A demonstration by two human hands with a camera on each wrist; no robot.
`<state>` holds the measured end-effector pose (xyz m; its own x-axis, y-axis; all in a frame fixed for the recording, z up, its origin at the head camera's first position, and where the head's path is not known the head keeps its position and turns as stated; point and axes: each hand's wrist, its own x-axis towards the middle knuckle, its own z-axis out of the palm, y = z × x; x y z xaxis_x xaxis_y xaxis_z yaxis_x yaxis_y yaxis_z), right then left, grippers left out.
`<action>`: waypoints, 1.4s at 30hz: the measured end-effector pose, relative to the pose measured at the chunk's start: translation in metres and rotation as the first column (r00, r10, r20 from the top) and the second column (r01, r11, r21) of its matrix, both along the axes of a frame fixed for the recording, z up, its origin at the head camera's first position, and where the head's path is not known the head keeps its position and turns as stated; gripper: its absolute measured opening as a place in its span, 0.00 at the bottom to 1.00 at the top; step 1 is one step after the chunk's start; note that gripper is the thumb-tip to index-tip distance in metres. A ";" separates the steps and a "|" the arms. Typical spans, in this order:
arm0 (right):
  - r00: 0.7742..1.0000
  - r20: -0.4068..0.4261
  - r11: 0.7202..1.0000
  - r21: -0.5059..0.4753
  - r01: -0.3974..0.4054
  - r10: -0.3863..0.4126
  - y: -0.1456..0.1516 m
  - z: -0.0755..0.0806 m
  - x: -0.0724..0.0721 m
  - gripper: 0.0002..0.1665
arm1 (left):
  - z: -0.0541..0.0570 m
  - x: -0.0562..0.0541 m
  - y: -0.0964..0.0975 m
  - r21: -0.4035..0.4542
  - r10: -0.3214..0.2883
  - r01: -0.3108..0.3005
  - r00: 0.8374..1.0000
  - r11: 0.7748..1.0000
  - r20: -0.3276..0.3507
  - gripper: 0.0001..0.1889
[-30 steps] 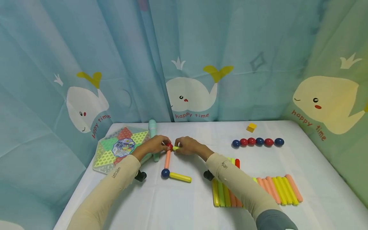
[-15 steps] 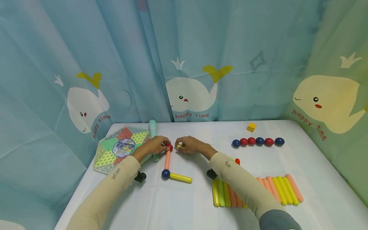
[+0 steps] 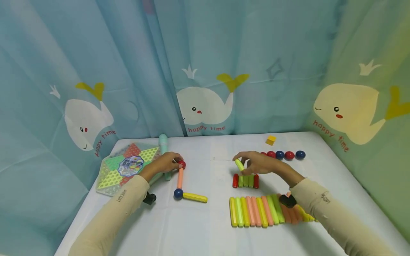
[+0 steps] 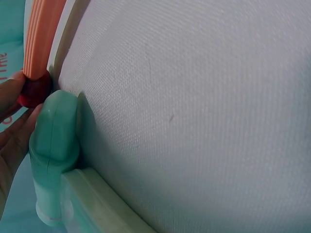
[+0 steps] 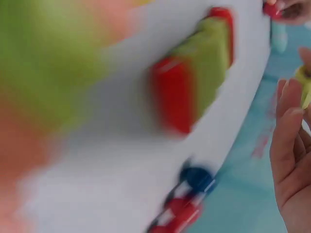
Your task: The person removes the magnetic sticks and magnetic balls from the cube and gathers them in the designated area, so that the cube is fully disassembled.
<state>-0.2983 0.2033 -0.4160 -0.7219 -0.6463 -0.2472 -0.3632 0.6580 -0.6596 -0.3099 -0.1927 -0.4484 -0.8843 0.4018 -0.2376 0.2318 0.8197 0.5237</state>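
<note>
My left hand (image 3: 167, 162) holds a red ball (image 3: 182, 164) at the end of an orange stick (image 3: 180, 178). That stick runs down to a blue ball (image 3: 178, 193), from which a yellow stick (image 3: 195, 197) points right. In the left wrist view, thumb and fingers pinch the red ball (image 4: 35, 91) against the orange stick's end. My right hand (image 3: 259, 163) pinches a short yellow-green stick (image 3: 239, 165), raised just above a row of short red and green sticks (image 3: 246, 181). The right wrist view is blurred, with that stick (image 5: 305, 87) at its edge.
Long coloured sticks (image 3: 253, 211) lie in a row at the front right, partly under the right forearm. Red and blue balls (image 3: 289, 155) line up behind the right hand, near a yellow block (image 3: 271, 140). A star-patterned game board (image 3: 131, 165) and teal tube-shaped object (image 3: 163, 144) lie left.
My right hand has moved right, away from the red ball, carrying the short yellow-green stick over the short sticks. My left hand stays on the red ball. The head view has shifted slightly.
</note>
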 end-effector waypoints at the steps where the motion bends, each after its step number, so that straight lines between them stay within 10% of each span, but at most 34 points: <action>1: 1.000 -0.014 1.000 0.006 0.010 -0.010 0.012 -0.003 0.002 0.35 | 0.000 0.000 -0.001 0.001 0.000 0.000 1.000 1.000 0.003 0.16; 13: 0.999 -0.027 0.987 0.155 0.029 -0.025 0.069 -0.040 0.018 0.32 | -0.001 0.000 -0.006 -0.004 -0.018 0.018 1.000 1.000 0.001 0.16; 34: 0.997 -0.049 0.977 0.201 0.069 -0.060 0.056 -0.036 0.017 0.40 | 0.000 -0.002 0.002 -0.024 0.003 -0.003 1.000 1.000 0.011 0.17; 42: 0.976 -0.200 0.989 0.093 0.112 -0.092 0.044 -0.016 0.021 0.31 | 0.002 -0.003 0.004 -0.014 0.000 0.000 1.000 1.000 0.002 0.18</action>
